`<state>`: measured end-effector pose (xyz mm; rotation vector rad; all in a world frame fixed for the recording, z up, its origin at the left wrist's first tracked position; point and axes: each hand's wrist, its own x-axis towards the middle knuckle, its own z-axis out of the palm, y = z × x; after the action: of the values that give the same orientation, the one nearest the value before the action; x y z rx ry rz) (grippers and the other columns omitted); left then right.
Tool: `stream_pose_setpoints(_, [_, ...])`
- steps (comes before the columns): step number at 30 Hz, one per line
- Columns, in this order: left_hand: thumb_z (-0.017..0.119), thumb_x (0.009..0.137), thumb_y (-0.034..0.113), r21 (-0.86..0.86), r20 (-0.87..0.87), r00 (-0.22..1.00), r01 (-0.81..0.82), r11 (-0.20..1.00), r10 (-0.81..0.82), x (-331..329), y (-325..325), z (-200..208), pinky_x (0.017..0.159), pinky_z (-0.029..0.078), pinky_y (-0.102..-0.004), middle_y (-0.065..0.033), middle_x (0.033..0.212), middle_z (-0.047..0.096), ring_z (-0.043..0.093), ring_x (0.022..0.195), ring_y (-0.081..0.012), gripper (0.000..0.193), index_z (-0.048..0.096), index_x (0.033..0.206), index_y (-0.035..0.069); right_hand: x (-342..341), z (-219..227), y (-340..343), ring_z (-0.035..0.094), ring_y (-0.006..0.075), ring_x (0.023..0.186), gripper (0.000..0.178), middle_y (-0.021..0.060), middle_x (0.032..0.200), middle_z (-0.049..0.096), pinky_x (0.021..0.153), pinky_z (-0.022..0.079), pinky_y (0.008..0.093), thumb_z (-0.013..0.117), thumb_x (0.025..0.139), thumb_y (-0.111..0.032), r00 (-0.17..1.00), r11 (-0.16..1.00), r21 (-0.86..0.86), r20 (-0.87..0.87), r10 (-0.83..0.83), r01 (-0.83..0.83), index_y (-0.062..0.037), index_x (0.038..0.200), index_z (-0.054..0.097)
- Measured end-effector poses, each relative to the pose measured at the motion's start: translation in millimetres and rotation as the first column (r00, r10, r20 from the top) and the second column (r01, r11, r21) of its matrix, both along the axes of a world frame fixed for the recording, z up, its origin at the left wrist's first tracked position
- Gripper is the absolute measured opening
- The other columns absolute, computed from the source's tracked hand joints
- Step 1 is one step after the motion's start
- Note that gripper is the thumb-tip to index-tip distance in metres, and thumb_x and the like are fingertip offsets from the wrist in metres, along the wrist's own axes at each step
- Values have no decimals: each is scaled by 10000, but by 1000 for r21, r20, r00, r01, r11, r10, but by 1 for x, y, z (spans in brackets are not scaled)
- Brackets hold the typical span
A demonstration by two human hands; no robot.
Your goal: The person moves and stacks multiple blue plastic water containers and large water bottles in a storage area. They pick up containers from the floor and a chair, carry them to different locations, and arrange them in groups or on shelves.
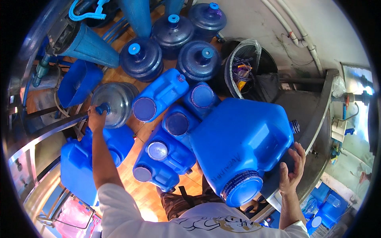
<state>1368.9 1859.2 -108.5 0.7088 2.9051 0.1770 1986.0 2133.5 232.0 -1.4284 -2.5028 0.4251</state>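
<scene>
My left hand is closed around the neck of a clear round water bottle, which lies tilted at the left. Close to my body on the right is a large blue rectangular water jug with a wide blue cap facing me and a small spout on its right. My right hand is beside that jug's right side, fingers apart and holding nothing; whether the palm touches the jug I cannot tell. Several smaller-looking blue jugs stand on the floor between my arms. More blue jugs are under my left forearm.
Several round blue-tinted bottles with light-blue caps stand at the far side. A black bin with a plastic liner is by the wall. A metal sink runs along the right, a metal rail along the left, near a blue basin.
</scene>
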Motion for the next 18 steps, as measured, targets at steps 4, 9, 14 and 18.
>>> stream_pose_setpoints(4, [789, 734, 230, 152, 40, 989, 134, 979, -141, 18, 16, 132, 846, 512, -457, -186, 1146, 642, 642, 1033, -347, 539, 559, 1213, 139, 2, 3, 0, 453, 392, 1338, 428, 190, 1370, 537, 1148, 269, 532, 717, 853, -326, 1000, 1000, 18, -12, 16, -15, -44, 1165, 635])
stream_pose_setpoints(9, [778, 704, 119, 147, 19, 927, 368, 918, -374, 51, 80, 339, 775, 491, -354, -124, 1003, 625, 614, 864, -244, 487, 582, 1149, 103, 4, 7, -1, 472, 404, 1318, 387, 179, 1359, 545, 1135, 288, 552, 740, 819, -268, 997, 999, 40, -66, 33, -31, -59, 1131, 651])
stream_pose_setpoints(14, [680, 697, 44, 332, -110, 762, 633, 699, -639, 95, 155, 480, 802, 458, -289, -25, 1020, 560, 555, 889, -160, 459, 573, 1136, 123, 6, 12, 1, 491, 422, 1283, 397, 172, 1328, 557, 1111, 314, 565, 769, 772, -237, 990, 997, 65, -131, 52, -43, -66, 1110, 652])
stream_pose_setpoints(18, [718, 769, 165, 303, -174, 640, 758, 577, -748, 116, 236, 516, 814, 461, -285, -32, 1066, 555, 534, 905, -147, 400, 576, 1134, 84, 8, 15, 4, 504, 429, 1261, 408, 170, 1308, 565, 1096, 328, 572, 773, 760, -248, 985, 995, 88, -162, 53, -39, -76, 1108, 649])
